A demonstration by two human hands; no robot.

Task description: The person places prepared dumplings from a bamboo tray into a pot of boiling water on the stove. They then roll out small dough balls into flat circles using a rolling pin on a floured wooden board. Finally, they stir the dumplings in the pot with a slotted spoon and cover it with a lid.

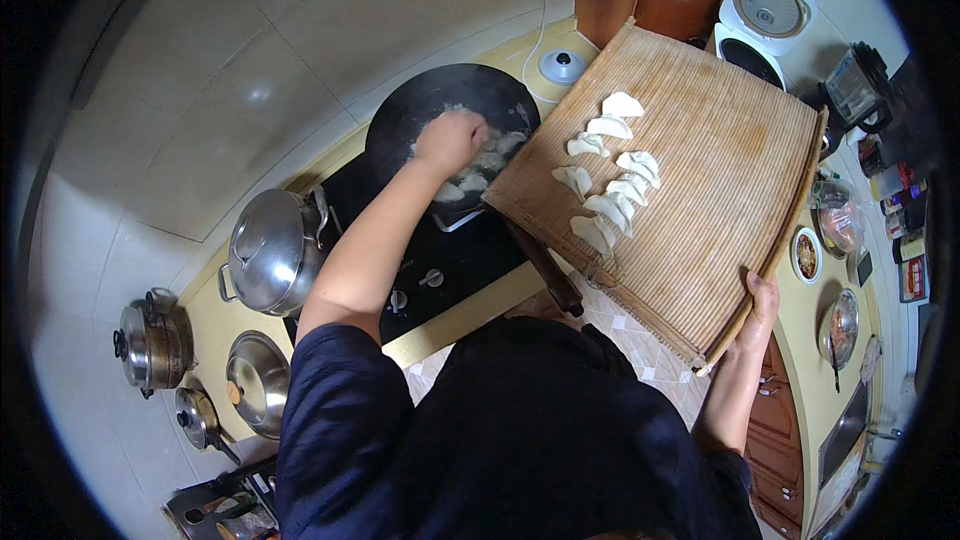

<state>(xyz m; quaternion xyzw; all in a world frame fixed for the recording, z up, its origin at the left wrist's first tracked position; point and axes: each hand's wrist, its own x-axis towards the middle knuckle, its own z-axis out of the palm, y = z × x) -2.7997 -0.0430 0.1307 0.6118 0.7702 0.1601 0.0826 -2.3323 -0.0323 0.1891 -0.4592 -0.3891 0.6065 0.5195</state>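
Observation:
My left hand (451, 141) hangs over a black wok (401, 101), its fingers curled and pointing down. Whether anything is between them is hidden by the hand itself. White dumplings (472, 181) lie in bubbling liquid inside the wok. My right hand (756, 313) grips the near right edge of a ribbed, wooden-looking tray (720, 157), thumb on top. The tray is held up beside the wok, its left corner close to the rim. Several uncooked-looking dumplings (615, 208) sit on its left half.
The wok's dark handle (551, 277) juts toward me under the tray. A lidded steel pot (271, 251) stands left of the wok by the stove knobs (431, 278). Behind the tray are a white lid (562, 67) and an opened rice cooker (750, 52). A sauce bowl (806, 255) rests on the right counter.

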